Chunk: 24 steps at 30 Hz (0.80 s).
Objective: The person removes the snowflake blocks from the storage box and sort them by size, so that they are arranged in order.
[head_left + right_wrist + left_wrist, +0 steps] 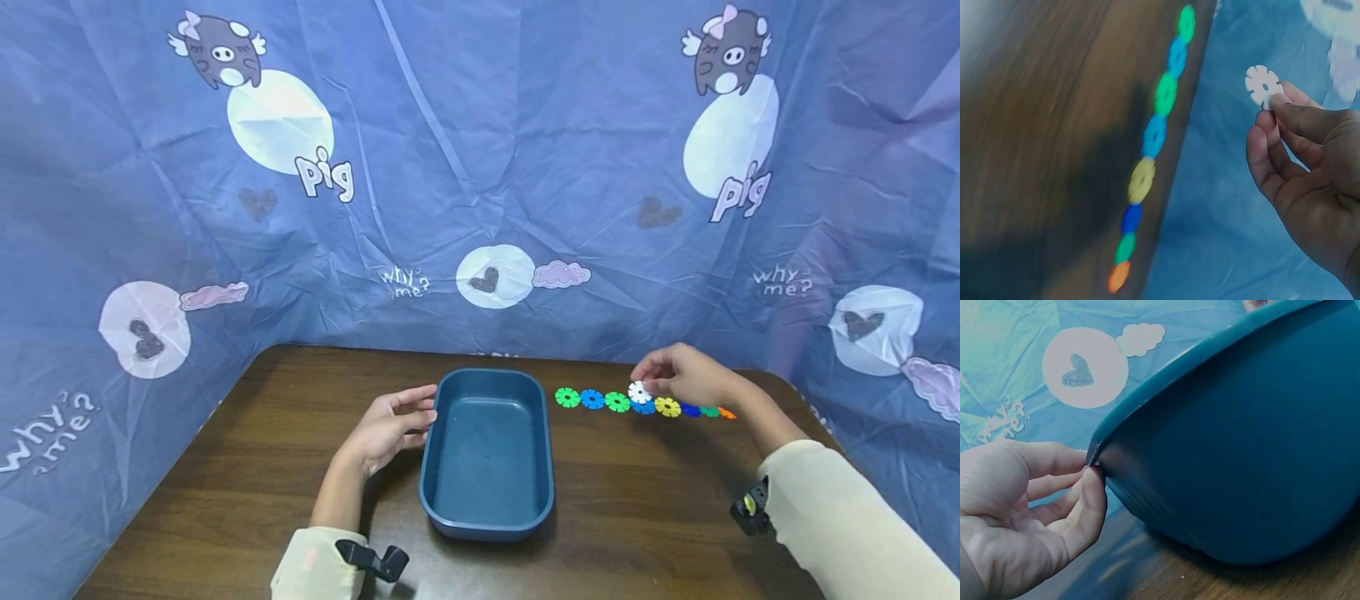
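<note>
My left hand (382, 429) is at the left side of a dark blue rectangular bin (487, 467). In the left wrist view, its thumb and fingers pinch the bin's rim (1147, 400). The bin stands on the table with nothing inside. Over at the right, my right hand (686, 379) holds a white notched plastic disc (1264, 85) by its edge, between thumb and fingers. The disc is raised above a row of similar flat discs, overlapping a blue disc (642, 407) in the head view.
The row runs rightward from the bin along the table's back: a green disc (567, 397), a blue one (592, 399), another green (617, 402), a yellow disc (667, 407), then darker blue, green and orange (726, 412). A printed blue cloth (420, 183) hangs behind the brown table (637, 517).
</note>
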Each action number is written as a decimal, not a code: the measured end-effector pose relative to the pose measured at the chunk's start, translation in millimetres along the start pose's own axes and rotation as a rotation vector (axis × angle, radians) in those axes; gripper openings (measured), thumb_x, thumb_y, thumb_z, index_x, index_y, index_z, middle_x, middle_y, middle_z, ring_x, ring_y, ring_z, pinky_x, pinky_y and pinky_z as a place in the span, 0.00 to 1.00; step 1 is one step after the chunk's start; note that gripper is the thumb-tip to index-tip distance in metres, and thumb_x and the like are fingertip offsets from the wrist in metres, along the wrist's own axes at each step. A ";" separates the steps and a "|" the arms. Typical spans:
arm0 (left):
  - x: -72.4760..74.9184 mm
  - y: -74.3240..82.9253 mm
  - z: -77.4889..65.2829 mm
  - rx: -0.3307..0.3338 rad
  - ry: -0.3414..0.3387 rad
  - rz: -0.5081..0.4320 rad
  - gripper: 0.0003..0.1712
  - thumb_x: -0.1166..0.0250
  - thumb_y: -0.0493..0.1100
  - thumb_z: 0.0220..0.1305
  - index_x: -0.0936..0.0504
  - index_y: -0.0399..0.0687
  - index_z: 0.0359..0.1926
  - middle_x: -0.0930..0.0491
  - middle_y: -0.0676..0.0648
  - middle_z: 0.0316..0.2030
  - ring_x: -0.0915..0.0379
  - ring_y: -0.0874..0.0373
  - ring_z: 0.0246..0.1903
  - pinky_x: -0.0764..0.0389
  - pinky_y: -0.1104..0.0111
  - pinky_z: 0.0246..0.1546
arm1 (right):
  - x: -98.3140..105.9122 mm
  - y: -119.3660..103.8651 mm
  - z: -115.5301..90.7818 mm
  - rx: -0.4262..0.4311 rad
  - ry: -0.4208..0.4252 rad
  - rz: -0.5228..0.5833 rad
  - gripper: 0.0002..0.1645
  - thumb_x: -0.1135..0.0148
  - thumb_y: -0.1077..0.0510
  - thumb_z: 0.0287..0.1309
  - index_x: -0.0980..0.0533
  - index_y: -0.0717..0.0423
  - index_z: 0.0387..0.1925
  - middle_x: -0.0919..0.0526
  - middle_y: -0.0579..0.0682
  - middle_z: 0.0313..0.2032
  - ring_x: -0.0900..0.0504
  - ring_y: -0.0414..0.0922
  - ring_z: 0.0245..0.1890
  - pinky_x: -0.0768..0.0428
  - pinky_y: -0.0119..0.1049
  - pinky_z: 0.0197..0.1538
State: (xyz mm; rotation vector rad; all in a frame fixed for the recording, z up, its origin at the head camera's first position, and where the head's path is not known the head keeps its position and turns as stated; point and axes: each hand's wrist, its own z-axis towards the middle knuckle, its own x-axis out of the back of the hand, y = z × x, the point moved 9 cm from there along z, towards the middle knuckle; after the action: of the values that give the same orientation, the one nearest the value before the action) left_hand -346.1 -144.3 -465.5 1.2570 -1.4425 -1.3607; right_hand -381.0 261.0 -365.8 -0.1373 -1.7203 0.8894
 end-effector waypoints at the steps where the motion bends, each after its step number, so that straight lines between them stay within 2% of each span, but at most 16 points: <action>1: 0.1 0.1 -0.2 0.001 0.001 -0.002 0.30 0.35 0.32 0.68 0.28 0.38 0.70 0.24 0.36 0.56 0.20 0.54 0.42 0.16 0.63 0.41 | 3.1 7.2 -3.7 -0.009 0.009 -0.002 0.08 0.38 0.65 0.69 0.17 0.61 0.46 0.13 0.50 0.37 0.18 0.45 0.37 0.18 0.38 0.39; 8: 2.1 -0.7 0.1 -0.006 0.007 -0.011 0.30 0.35 0.32 0.68 0.28 0.37 0.70 0.24 0.37 0.55 0.20 0.55 0.42 0.16 0.63 0.41 | 23.7 53.2 -29.1 -0.061 0.116 0.012 0.09 0.39 0.68 0.68 0.18 0.68 0.46 0.15 0.55 0.36 0.17 0.44 0.34 0.16 0.37 0.36; 13: 2.3 -1.7 0.1 -0.004 0.010 -0.004 0.30 0.35 0.32 0.68 0.28 0.38 0.70 0.24 0.37 0.55 0.20 0.55 0.41 0.16 0.64 0.40 | 35.0 81.0 -48.9 -0.128 0.259 -0.002 0.10 0.39 0.68 0.67 0.20 0.71 0.47 0.15 0.55 0.34 0.19 0.43 0.31 0.19 0.35 0.31; 16: 1.9 -1.7 0.0 -0.010 -0.001 -0.005 0.31 0.35 0.32 0.68 0.29 0.37 0.70 0.25 0.36 0.56 0.20 0.56 0.40 0.17 0.65 0.39 | 40.5 95.1 -59.8 -0.124 0.366 -0.010 0.11 0.39 0.70 0.65 0.20 0.74 0.46 0.14 0.57 0.33 0.19 0.39 0.30 0.19 0.34 0.29; 21: 0.6 -0.8 -0.3 -0.010 -0.004 -0.003 0.31 0.35 0.32 0.68 0.29 0.37 0.71 0.25 0.36 0.56 0.20 0.56 0.40 0.17 0.65 0.40 | 45.3 122.3 -77.8 -0.130 0.545 0.101 0.12 0.40 0.73 0.66 0.23 0.82 0.47 0.14 0.64 0.33 0.17 0.34 0.28 0.16 0.31 0.31; 24: -0.3 0.0 -0.6 -0.006 0.003 -0.002 0.30 0.35 0.32 0.68 0.28 0.38 0.70 0.24 0.36 0.56 0.20 0.55 0.41 0.17 0.64 0.40 | 43.6 140.4 -87.8 -0.180 0.610 0.196 0.15 0.42 0.73 0.67 0.26 0.85 0.50 0.13 0.59 0.33 0.17 0.33 0.28 0.15 0.31 0.33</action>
State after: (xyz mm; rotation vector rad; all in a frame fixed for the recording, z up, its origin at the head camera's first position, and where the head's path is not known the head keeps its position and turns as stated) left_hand -345.5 -144.1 -465.3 1.2563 -1.4344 -1.3633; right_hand -368.1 425.4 -411.9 -0.6405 -1.2194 0.7313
